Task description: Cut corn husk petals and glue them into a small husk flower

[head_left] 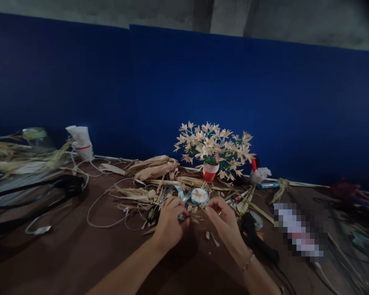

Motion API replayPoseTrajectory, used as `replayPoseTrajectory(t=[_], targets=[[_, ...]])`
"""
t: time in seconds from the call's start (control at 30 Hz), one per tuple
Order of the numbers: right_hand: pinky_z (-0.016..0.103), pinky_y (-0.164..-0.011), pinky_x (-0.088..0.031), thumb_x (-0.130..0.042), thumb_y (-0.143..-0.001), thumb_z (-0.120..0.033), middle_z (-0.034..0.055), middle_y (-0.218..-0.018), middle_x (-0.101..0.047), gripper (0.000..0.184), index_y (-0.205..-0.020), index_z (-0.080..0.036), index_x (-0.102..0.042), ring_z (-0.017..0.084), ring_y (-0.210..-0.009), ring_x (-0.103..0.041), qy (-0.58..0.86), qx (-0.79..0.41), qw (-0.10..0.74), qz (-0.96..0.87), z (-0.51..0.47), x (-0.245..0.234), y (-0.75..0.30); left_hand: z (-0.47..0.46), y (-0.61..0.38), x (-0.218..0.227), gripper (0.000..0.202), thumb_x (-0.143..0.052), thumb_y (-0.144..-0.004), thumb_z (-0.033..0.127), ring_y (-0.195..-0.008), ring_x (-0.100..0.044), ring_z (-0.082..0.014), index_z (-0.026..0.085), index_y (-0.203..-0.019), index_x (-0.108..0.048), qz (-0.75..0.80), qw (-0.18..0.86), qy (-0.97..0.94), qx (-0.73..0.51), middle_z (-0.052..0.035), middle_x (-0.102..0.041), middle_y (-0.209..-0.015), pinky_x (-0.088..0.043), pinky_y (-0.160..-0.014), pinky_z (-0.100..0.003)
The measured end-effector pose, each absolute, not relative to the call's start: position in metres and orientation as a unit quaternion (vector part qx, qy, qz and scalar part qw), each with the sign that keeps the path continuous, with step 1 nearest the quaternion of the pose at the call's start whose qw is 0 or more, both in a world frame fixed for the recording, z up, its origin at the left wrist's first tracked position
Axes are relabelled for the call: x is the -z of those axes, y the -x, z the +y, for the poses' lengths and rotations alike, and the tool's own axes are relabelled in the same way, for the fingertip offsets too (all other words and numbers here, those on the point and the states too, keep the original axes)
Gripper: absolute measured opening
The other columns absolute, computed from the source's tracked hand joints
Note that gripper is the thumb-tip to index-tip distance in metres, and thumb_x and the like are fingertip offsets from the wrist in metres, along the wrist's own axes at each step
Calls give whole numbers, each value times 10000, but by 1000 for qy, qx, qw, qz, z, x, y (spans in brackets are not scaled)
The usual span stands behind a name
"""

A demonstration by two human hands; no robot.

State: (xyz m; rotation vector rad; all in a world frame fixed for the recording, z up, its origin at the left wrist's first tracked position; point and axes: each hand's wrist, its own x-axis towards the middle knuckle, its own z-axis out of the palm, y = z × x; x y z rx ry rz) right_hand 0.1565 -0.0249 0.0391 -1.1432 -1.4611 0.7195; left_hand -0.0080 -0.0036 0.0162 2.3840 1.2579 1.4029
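Husk (155, 168) everywhere: one red cup (210, 172) of flowers (213, 143), one ribbon roll (199, 196). Left hand (170, 223) curls round a small bluish piece (181, 217); right hand (223, 223) pinches nearby, its hold unclear.

I see a brown table (64, 254) strewn with dried husks (155, 168) and a white cord (101, 223). A red cup (209, 172) of straw flowers (213, 143), a roll of tape (199, 196) and a black glue gun (258, 241) rest there.

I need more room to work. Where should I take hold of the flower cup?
Probably the red cup itself, low on its wall, coming from the front. It stands upright, and the flowers spread wide over its rim, so a grasp from above would likely crush them.
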Motion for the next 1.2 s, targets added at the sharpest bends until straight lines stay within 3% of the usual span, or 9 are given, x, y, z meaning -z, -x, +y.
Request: replayPoseTrajectory(t=[0.07,0.17,0.37,0.6,0.8,0.9,1.03,1.2], targets=[[299,-699,-354,-550,-732,-246,24,-759,-521,59,-715,-189,-547,170,-751,-469,475,-154,512,-698,-30,-41,-154,-4,9,-16,103,-600,-656,104,-745,-475,-178,184,-601,-567,423,15,-785,-453,-19,-553,-691,-345,-677,-321],[314,-713,-313,-551,-727,-192,26,-771,-533,14,-727,-197,-564,179,-771,-458,491,-21,439,-752,-36,-39,-146,-7,8,-17,107,-598,-684,117,-760,-467,-182,187,-610,-565,428,-15,-787,-444,-25,-555,-711,-327,-683,-328],[303,-691,-274,-534,-740,-127,8,-703,-534,86,-678,-186,-546,163,-742,-457,514,41,395,-760,-42,-33,-132,-12,6,-16,101,-563,-728,148,-780,-454,-184,185,-638,-537,420,-37,-789,-446,-16,-542,-714,-311,-717,-339],[317,-704,-273,-523,-762,-141,7,-704,-539,97,-680,-184,-552,160,-742,-465,509,25,404,-760,-46,-32,-123,-10,5,-9,167,-502,-771,207,-743,-453,-181,176,-608,-510,410,-18,-777,-478,-22,-535,-690,-307,-698,-339],[335,-774,-327,-488,-795,-187,44,-865,-546,82,-854,-196,-545,184,-851,-486,477,0,505,-720,-44,-29,-140,3,8,-6,230,-537,-768,327,-715,-479,-172,179,-593,-531,399,139,-718,-554,-21,-532,-683,-370,-682,-305],[324,-765,-373,-462,-815,-206,47,-858,-547,73,-841,-194,-529,182,-834,-503,490,-76,562,-662,-36,-23,-145,5,9,-8,220,-572,-744,353,-738,-498,-171,175,-617,-548,377,211,-681,-592,-27,-539,-717,-386,-701,-295],[278,-704,-429,-520,-785,-226,38,-816,-582,76,-817,-193,-580,169,-770,-539,471,-236,557,-642,-26,-14,-141,2,7,-12,226,-631,-694,369,-717,-509,-160,166,-614,-571,342,304,-654,-603,-29,-535,-721,-393,-688,-274],[256,-660,-441,-587,-717,-198,17,-718,-558,30,-689,-190,-592,152,-701,-532,419,-286,557,-658,-23,-11,-133,-1,4,-15,201,-678,-656,337,-751,-509,-159,161,-604,-595,314,399,-643,-573,-34,-540,-750,-389,-718,-267]])
